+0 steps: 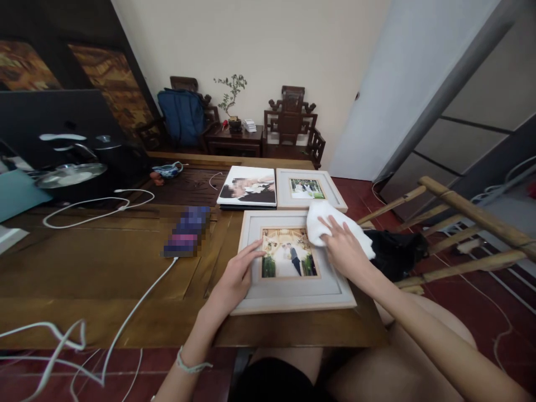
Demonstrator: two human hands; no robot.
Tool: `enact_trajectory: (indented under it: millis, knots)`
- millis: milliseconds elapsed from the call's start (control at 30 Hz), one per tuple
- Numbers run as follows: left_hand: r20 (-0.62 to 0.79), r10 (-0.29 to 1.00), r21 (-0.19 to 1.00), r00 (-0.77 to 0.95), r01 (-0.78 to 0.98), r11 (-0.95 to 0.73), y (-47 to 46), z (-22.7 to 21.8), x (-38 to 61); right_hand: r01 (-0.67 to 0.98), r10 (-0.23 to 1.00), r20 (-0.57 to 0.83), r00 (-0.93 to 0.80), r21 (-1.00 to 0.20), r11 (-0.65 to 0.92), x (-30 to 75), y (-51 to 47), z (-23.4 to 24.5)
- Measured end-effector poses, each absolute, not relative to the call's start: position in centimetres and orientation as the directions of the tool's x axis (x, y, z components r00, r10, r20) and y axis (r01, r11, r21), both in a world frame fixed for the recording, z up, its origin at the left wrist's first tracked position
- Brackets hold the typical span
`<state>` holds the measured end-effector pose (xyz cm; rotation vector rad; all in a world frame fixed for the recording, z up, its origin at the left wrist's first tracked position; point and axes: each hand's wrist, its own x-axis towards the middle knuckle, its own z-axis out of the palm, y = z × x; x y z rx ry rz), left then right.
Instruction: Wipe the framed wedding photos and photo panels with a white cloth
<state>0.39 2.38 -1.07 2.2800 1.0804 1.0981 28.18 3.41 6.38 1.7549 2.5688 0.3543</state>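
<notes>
A framed wedding photo [288, 252] with a pale wood frame and a wide light mat lies flat at the table's near right edge. My left hand [238, 273] rests on its left side, fingers stretched out over the mat and reaching the photo's edge. A white cloth [314, 226] is bunched under my right hand [341, 243], whose fingers press it against the upper right of the frame. Part of the cloth hangs past the frame's right side. Behind it lie a second picture frame [330, 190] and a stack topped by a white photo panel [247, 187].
A phone [186, 231] with a white cable [144, 301] lies left of the frame. A lidded pan [71, 176] and another cable [98, 215] are farther left. A bamboo rack [469, 209] and a black bag [393, 254] stand to the right.
</notes>
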Motion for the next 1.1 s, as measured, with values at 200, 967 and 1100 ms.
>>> enact_trajectory:
  millis: [200, 967, 1100]
  knots:
    - [0.502, 0.783, 0.617, 0.368, 0.482, -0.622, 2.3, -1.5, 0.5, 0.740, 0.684, 0.283, -0.672, 0.270, 0.615, 19.9, 8.6, 6.3]
    - [0.519, 0.809, 0.601, 0.276, 0.556, -0.575, 2.4, -1.9, 0.3, 0.859, 0.877, 0.039, -0.478, 0.226, 0.459, 29.3, -1.0, 5.9]
    - [0.518, 0.804, 0.599, 0.293, 0.547, -0.585, 2.3, -2.4, 0.1, 0.847, 0.854, -0.018, -0.521, 0.116, 0.519, 28.4, -6.5, 6.3]
